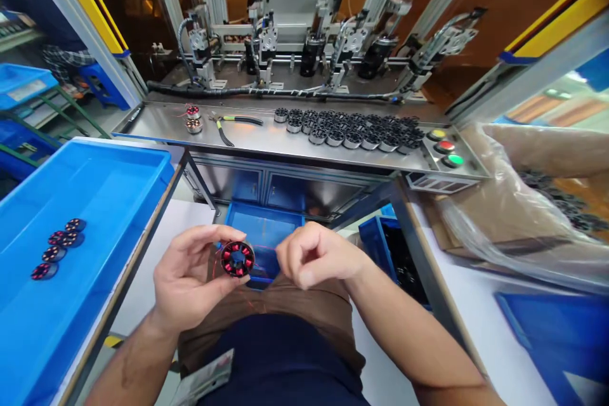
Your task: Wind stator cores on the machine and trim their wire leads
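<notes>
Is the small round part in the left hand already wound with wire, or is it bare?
Wound: red wire coils fill the slots of the stator held by the left hand.

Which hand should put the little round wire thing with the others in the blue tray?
Probably the left hand. It already holds the wound stator, and the blue tray with its row of finished stators lies on that side. The right hand only pinches thin wire.

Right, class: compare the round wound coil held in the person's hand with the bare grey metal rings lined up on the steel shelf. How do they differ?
The round black coil with red windings carries wire; the bare grey metal rings show none. The coil is single, gripped in the left hand with thin wire running toward the right hand; the rings sit massed in rows on the steel shelf. Both are round and toothed.
</notes>
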`<state>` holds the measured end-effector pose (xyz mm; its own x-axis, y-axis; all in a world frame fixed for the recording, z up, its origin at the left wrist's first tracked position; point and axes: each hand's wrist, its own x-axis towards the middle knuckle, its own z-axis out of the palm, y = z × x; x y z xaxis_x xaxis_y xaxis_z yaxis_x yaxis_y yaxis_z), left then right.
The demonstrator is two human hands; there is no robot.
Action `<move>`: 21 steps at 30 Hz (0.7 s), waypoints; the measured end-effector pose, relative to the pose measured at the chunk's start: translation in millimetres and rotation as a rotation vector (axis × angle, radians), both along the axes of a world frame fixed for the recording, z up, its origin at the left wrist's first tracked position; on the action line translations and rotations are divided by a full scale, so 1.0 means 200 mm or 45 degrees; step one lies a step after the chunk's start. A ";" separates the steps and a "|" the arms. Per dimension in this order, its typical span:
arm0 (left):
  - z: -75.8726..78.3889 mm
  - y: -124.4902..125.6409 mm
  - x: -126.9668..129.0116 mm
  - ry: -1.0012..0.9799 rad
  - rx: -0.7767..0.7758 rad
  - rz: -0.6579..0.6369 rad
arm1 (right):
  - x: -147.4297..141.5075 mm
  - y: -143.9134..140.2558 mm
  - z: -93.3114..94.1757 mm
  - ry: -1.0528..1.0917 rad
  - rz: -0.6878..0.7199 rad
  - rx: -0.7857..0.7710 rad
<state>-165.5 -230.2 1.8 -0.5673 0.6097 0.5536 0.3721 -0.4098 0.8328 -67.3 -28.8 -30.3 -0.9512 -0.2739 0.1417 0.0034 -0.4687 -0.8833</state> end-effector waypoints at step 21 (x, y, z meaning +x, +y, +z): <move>-0.10 0.04 -0.04 0.104 -0.057 0.066 | 0.03 -0.29 -0.07 -0.483 -0.152 -0.364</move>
<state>-174.0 -221.7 -18.8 -0.5532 0.6059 0.5718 0.4593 -0.3509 0.8161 -60.9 -87.2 -44.6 -0.9727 -0.1606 -0.1676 0.2318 -0.7088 -0.6662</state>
